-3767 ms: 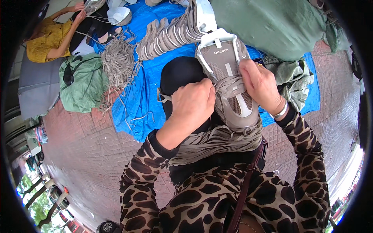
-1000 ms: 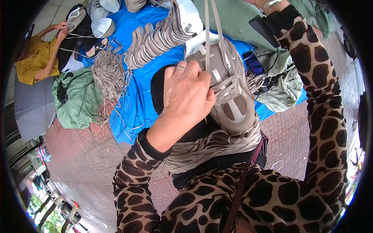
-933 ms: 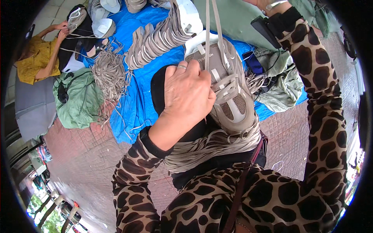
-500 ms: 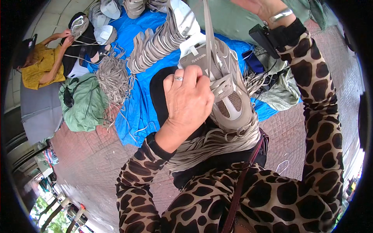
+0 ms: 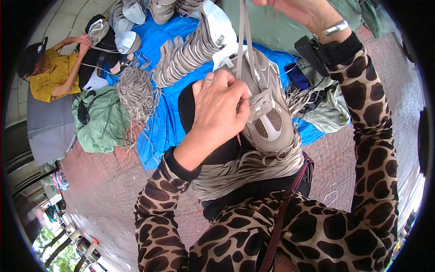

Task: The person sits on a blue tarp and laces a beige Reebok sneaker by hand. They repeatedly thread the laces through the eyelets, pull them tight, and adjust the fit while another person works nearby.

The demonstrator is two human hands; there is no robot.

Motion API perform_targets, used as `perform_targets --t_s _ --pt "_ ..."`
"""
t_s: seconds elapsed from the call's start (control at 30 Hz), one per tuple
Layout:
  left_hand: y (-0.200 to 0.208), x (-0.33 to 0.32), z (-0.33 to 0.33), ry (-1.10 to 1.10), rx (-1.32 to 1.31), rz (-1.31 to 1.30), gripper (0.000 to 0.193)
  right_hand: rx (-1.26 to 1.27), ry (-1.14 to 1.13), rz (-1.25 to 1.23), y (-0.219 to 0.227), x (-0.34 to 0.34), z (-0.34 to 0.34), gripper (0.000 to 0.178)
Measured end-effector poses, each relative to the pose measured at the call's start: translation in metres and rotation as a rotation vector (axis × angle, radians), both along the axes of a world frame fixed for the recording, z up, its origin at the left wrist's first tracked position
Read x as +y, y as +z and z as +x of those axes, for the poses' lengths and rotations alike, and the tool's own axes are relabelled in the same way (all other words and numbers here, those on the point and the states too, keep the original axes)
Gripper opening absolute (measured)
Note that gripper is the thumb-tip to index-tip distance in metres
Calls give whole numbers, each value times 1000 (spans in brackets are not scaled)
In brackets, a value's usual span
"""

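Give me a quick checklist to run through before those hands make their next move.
1. Shoe with its toe pointing to the picture's lower edge: ok.
2. Left hand at the shoe's left edge: ok.
3. Lace strands running up without visible slack: ok.
4. Right hand fully in view: not ok, the upper edge cuts it off.
5. Right hand gripping the strands: cannot tell, no contact shows.
6. Spare laces gathered close by the toe: ok.
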State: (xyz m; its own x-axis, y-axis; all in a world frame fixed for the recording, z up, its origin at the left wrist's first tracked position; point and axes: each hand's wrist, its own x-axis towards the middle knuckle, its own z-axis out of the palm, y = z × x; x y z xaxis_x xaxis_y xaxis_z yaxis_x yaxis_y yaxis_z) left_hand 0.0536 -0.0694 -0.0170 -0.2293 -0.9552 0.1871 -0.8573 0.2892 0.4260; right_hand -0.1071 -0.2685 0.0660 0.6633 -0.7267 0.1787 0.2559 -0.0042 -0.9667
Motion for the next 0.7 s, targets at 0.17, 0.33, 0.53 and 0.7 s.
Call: perform_targets --t_s 0.17,0.33,0.53,0.7 --pt "3 -10 14 -86 -85 127 13 41 -6 -33 2 4 1 29" --pt "16 8 0 -201 33 105 16 31 -26 35 5 5 0 30" --pt "27 23 10 -290 -5 159 14 198 71 65 -1 10 4 31" --pt "15 10 34 -186 -55 127 13 210 93 107 1 -6 2 29"
